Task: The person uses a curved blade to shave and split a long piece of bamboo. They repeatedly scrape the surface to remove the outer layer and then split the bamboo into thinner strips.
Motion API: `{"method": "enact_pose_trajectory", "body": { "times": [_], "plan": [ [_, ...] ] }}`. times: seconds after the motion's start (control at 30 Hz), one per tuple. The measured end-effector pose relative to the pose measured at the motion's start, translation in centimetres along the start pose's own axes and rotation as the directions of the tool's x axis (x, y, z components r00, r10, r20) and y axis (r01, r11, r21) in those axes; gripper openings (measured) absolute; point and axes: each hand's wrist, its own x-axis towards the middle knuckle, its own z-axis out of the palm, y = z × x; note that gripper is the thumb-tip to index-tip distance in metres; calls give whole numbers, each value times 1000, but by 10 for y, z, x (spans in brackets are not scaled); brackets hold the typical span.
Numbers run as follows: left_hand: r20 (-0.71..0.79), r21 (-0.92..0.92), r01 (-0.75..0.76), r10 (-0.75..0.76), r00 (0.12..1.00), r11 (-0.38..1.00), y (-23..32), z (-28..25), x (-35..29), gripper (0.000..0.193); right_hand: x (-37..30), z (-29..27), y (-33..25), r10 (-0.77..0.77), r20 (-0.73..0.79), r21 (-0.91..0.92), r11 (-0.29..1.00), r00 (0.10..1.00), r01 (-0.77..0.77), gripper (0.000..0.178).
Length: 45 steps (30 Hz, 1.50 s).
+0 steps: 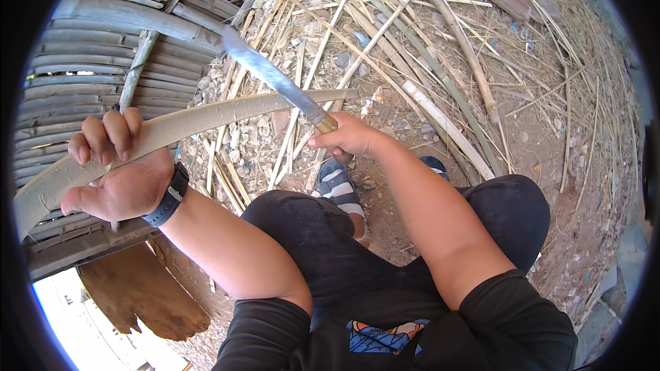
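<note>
My left hand (pixel 141 182) is wrapped round a long, pale bamboo strip (pixel 206 117), palm up, with the fingers curled over it. The strip runs from the left rim toward the middle of the view and bends with the lens. A machete (pixel 265 74) with a broad steel blade and a short brownish handle is gripped in my right hand (pixel 349 137). Its blade points up and left and passes over the strip near the strip's far end. Whether blade and strip touch, I cannot tell. A dark watch (pixel 167 197) sits on my left wrist.
A slatted bamboo wall (pixel 89 62) stands at the left, with a torn brown sheet (pixel 144 292) below it. Several split bamboo lengths (pixel 440 117), a thin pole (pixel 457 34) and loose shavings litter the stony ground ahead. My sandalled foot (pixel 338 189) rests beneath the right hand.
</note>
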Motion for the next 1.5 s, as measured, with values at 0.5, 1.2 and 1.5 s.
{"method": "enact_pose_trajectory", "body": {
  "times": [0.5, 1.2, 1.5],
  "plan": [
    [-163, 149, -60, 84, 983, 987, -2, -12, 0, 78, -2, 38, 37, -358, -510, -621, 783, 782, -47, 37],
    [-662, 613, 42, 484, 572, 789, -17, 20, 6, 74, -17, 27, 100, -134, -686, -503, 797, 715, -334, 42],
    [-603, 624, 10, 473, 643, 781, -18, 27, 5, 71, -6, 78, 8, -380, -419, -592, 803, 824, 69, 47]
  ]
}}
